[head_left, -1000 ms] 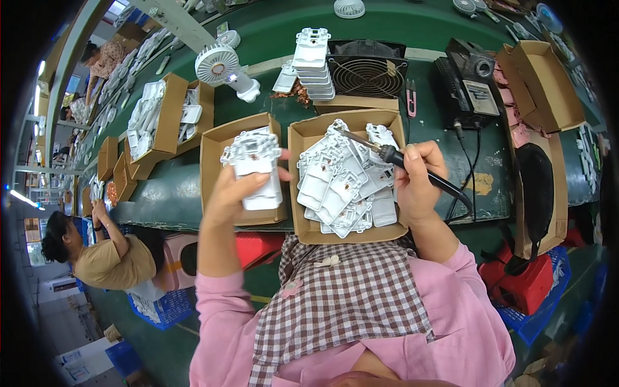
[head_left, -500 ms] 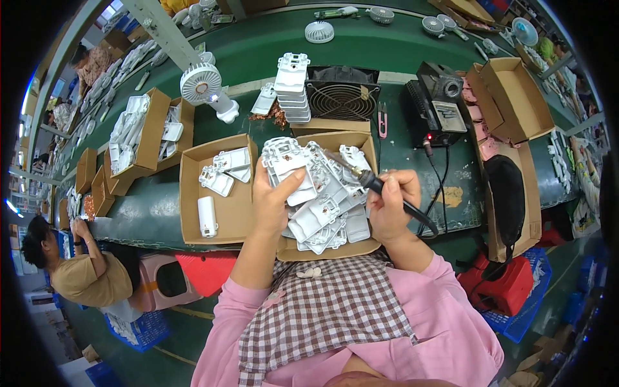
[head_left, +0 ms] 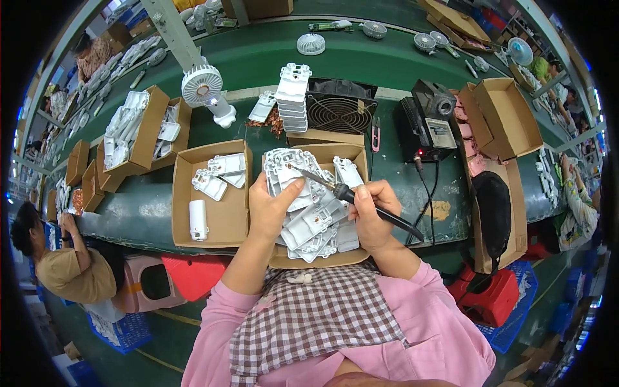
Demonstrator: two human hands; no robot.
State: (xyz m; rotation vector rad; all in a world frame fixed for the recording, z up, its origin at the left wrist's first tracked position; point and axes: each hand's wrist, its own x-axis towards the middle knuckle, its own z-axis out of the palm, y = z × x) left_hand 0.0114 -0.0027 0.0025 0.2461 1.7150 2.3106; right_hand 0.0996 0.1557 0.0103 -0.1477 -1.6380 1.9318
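My left hand (head_left: 274,209) grips a white plastic housing part (head_left: 284,171) above a cardboard box (head_left: 316,258) filled with several similar white parts. My right hand (head_left: 371,216) holds a black-handled soldering iron (head_left: 342,192), its metal tip touching the upper face of the held part. The iron's cord runs off to the right. To the left, a second cardboard box (head_left: 219,219) holds a few white parts and a white cylinder (head_left: 198,219).
A soldering station (head_left: 429,126), a black fan grille (head_left: 338,113), a stack of white parts (head_left: 293,97) and a small white desk fan (head_left: 203,87) stand behind. More boxes line the green bench (head_left: 135,213). Another person (head_left: 64,264) sits at lower left; red stools stand below.
My left hand left the left box, moved right over the full box and now holds a white part up. The soldering iron tip has come onto that part.
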